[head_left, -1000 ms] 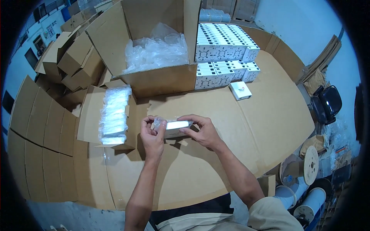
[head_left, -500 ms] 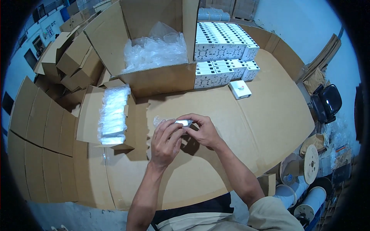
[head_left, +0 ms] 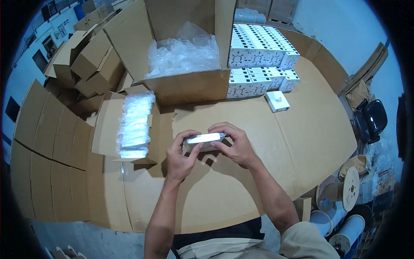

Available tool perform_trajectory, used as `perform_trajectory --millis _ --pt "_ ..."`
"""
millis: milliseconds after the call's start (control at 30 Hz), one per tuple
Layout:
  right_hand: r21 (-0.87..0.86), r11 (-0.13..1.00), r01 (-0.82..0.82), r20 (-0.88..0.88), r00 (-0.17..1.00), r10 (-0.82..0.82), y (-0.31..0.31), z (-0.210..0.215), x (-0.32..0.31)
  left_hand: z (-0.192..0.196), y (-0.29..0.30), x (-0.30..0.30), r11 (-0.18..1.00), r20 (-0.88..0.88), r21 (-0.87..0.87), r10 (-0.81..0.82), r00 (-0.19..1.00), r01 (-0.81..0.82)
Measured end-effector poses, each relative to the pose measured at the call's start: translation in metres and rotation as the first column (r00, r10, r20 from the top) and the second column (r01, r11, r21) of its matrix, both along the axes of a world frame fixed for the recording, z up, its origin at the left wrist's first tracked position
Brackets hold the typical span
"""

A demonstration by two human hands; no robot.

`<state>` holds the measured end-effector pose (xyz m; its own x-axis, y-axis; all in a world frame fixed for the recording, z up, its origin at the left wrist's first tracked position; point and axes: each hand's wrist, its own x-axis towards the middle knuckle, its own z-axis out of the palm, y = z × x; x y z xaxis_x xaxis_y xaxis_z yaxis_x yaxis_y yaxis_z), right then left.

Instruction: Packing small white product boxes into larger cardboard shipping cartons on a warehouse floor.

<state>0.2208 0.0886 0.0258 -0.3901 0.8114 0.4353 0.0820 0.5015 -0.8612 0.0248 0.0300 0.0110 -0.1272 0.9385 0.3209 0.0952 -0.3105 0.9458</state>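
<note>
Between my two hands is a flat white pack in clear plastic wrap (head_left: 204, 138), held above the cardboard-covered table. My left hand (head_left: 182, 156) pinches its left end, the thumb on the near side and fingers behind. At the other end my right hand (head_left: 236, 146) grips it the same way. Left of my hands, an open carton (head_left: 154, 138) holds a row of several similar plastic-wrapped white packs (head_left: 134, 129). One white box (head_left: 277, 101) lies alone to the right, in front of a tall stack of white boxes (head_left: 258, 54).
A large open carton (head_left: 185, 88) with crumpled clear plastic bags (head_left: 183, 55) stands at the back. Brown cartons (head_left: 92, 64) pile up at far left. Beyond the table's right edge are a black chair (head_left: 371, 121) and several cable spools (head_left: 350, 189).
My left hand has shifted from over the pack to its left end, so the pack's long side shows more. The whole view has slid a little, moving the scene rightward.
</note>
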Motion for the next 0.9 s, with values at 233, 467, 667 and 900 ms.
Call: perform_trajectory --millis 233,467,667,900 --pt "-0.137 0.99 0.012 0.103 0.995 0.002 -0.013 0.016 0.008 -0.009 0.001 0.002 0.987 0.184 -0.138 -0.059 0.981 0.085" --pt "-0.03 0.999 0.015 0.309 0.951 -0.005 -0.016 0.032 0.006 -0.02 -0.023 -0.001 0.983 0.068 -0.182 0.034 0.997 -0.021" --pt "-0.261 0.965 0.022 0.159 0.987 0.02 -0.009 0.024 -0.007 0.004 -0.093 -0.016 0.962 -0.381 -0.132 0.175 0.908 -0.241" --pt "-0.152 0.965 -0.215 -0.315 0.936 0.159 -0.012 0.038 -0.074 0.013 -0.157 -0.029 0.944 -0.852 -0.185 -0.015 0.523 -0.273"
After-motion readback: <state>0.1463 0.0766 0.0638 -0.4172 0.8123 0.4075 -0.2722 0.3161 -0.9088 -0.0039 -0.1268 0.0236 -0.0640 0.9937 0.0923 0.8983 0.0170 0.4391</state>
